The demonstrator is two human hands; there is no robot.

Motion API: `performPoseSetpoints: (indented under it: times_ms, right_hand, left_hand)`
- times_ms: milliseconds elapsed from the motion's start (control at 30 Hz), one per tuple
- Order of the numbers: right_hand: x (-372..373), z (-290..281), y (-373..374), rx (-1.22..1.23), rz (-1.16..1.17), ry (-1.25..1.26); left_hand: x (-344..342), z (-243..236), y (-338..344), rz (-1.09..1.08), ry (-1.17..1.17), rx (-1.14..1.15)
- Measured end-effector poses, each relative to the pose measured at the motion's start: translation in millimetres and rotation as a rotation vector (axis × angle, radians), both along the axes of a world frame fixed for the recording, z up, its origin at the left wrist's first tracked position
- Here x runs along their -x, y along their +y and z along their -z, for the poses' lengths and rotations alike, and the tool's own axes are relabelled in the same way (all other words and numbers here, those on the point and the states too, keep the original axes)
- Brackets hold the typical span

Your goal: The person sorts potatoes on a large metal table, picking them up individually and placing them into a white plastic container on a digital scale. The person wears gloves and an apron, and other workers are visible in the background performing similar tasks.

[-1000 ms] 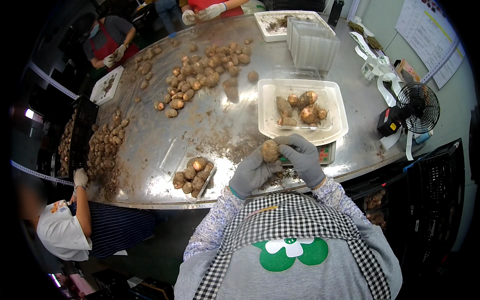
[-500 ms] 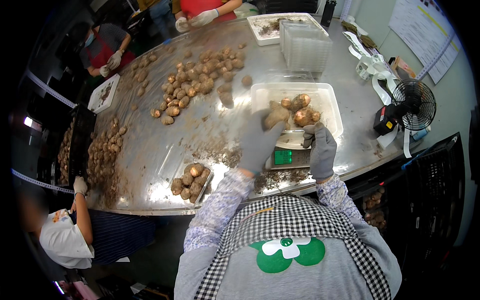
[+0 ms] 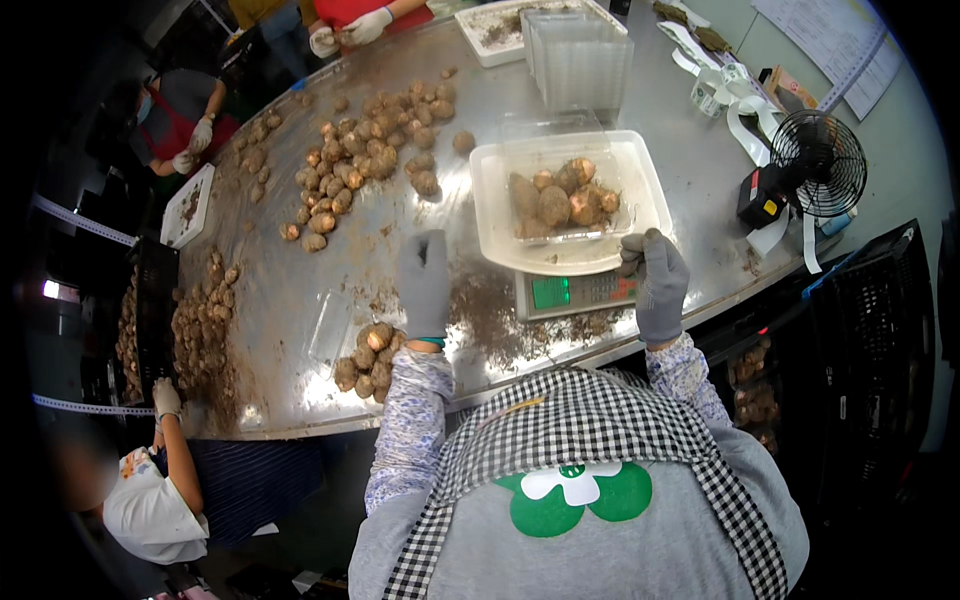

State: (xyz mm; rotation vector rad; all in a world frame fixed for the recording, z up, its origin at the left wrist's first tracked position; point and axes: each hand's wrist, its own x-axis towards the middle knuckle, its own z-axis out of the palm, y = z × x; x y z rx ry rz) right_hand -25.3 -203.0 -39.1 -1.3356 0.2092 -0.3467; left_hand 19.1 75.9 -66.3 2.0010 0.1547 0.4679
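The brown tubers (image 3: pixel 555 205) lie heaped in a clear container (image 3: pixel 577 237), which sits inside a white tray (image 3: pixel 648 190) over the scale (image 3: pixel 598 292); the scale's green display (image 3: pixel 550 292) faces the wearer and is uncovered. The gloved left hand (image 3: pixel 425 285) hangs over the counter (image 3: pixel 265 330), left of the tray, its fingers drawn fairly narrow with a small gap at the thumb and nothing seen in them. The gloved right hand (image 3: pixel 659 288) is beside the tray's near right corner, fingers curled in; whether it pinches anything or touches the rim cannot be told. For a true reading, that right hand is best kept wholly off the tray, since even a light rest of the fingers would probably upset the weight. Any tuber to add or swap is best chosen by size from the loose pile (image 3: pixel 350 160), which lies within the left hand's side of the counter, and lowered rather than dropped, so that the round pieces settle without rolling. The heap looks best kept below the container's rim, leaving the clear lid (image 3: pixel 552 124) behind it room to fold over. Crumbs of soil (image 3: pixel 490 305) lie close by the scale, so rubbing dirt off a tuber is better done away from the tray.
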Motion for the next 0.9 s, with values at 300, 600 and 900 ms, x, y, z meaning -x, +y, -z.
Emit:
performPoseSetpoints:
  times_ms: [300, 600, 900]
  right_hand:
    - [-9, -6, 10, -0.007, 0.018, 0.019]
    - [-11, 10, -4, 0.025, 0.064, 0.014]
    - [-11, 21, -36, 0.163, 0.161, 0.065]
  left_hand:
    - [29, 19, 53, 0.031, 0.255, 0.219]
    - [20, 20, 60, 0.102, 0.330, 0.272]
    - [-12, 26, 66, 0.213, 0.500, 0.041]
